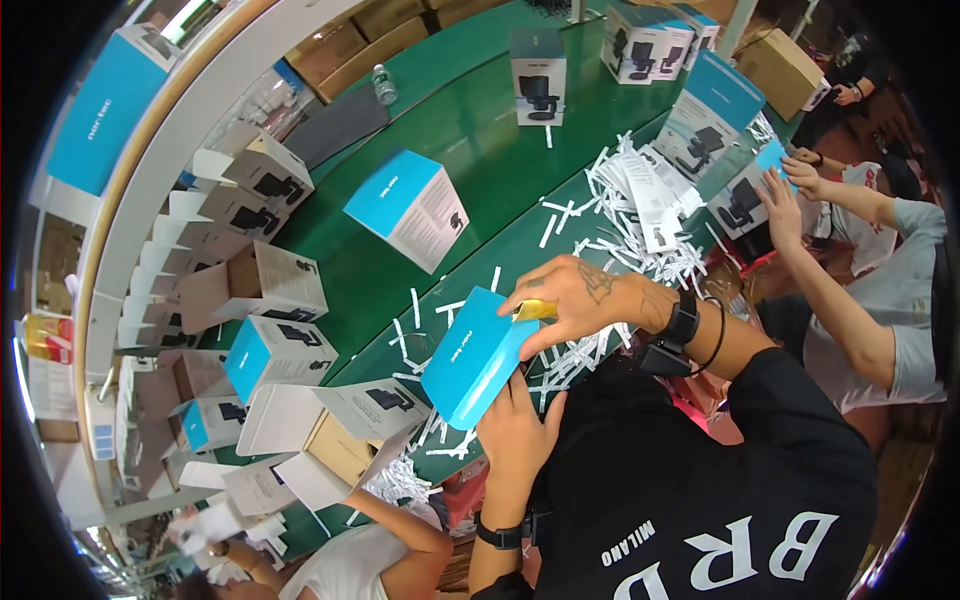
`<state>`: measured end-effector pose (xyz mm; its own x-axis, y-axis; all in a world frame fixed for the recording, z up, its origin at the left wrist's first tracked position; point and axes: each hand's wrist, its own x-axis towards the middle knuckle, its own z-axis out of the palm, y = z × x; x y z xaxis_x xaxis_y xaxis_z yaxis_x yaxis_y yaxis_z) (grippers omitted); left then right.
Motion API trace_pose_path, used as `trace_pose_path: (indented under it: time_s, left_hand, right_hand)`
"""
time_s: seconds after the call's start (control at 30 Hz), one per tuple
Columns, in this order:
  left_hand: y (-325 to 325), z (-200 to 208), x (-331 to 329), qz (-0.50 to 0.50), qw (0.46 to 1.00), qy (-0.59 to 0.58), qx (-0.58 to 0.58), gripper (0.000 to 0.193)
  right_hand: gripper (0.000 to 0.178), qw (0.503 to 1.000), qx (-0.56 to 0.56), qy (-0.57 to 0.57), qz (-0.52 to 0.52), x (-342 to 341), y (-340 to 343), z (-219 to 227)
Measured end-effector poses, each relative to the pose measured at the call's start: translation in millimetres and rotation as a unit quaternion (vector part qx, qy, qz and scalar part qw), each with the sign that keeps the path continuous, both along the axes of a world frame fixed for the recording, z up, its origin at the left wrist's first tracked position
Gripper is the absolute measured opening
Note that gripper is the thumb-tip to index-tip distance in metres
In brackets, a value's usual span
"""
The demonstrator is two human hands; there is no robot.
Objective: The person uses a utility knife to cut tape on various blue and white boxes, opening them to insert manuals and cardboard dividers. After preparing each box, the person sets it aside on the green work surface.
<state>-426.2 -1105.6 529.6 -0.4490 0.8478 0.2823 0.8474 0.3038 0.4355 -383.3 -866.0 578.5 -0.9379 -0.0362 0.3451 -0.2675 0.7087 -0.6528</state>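
A carton with a bright blue face [468, 352] is tilted in front of me at the table's near edge. My left hand [513, 425] grips its near side, the thumb out to the right and the fingertips partly hidden against the carton. Over the carton's right end curls my right hand [580, 300], fingers on the blue face. A small yellow piece [535, 310] shows between its thumb and fingers; I cannot make out whether it is worn or held. Torn white paper strips [570, 365] lie around and under the carton.
Another blue-topped carton [405, 205] stands on the green table [490, 160], with a dark-topped carton [538, 85] farther back. Open cartons [345, 440] line the left. A heap of paper strips [640, 190] lies right, near a co-worker's hands [785, 200] on another box. A bottle [384, 85] stands behind.
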Motion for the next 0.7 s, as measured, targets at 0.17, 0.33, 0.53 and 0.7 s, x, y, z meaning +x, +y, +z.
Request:
trace_pose_path:
  time_s: [0.17, 0.33, 0.53, 0.7]
  left_hand:
    - [8.6, -21.1, 9.0, 0.023, 0.995, 0.065, -0.077, 0.073]
    - [-1.6, -25.7, 25.5, 0.037, 0.994, -0.006, -0.098, 0.068]
    - [-45.9, -16.4, 13.0, 0.113, 0.977, 0.123, 0.135, 0.069]
    - [-26.3, -20.9, -36.2, 0.109, 0.991, 0.018, 0.070, 0.062]
  right_hand:
    - [0.058, 0.999, 0.021, -0.004, 0.032, 4.0, 7.1, -22.4]
    - [0.057, 0.983, 0.115, 0.141, -0.012, 12.5, 5.2, -67.4]
    - [0.055, 0.973, 0.116, 0.198, -0.013, 11.7, 5.7, -79.6]
    - [0.052, 0.977, 0.098, 0.190, 0.019, 9.3, 10.0, -81.3]
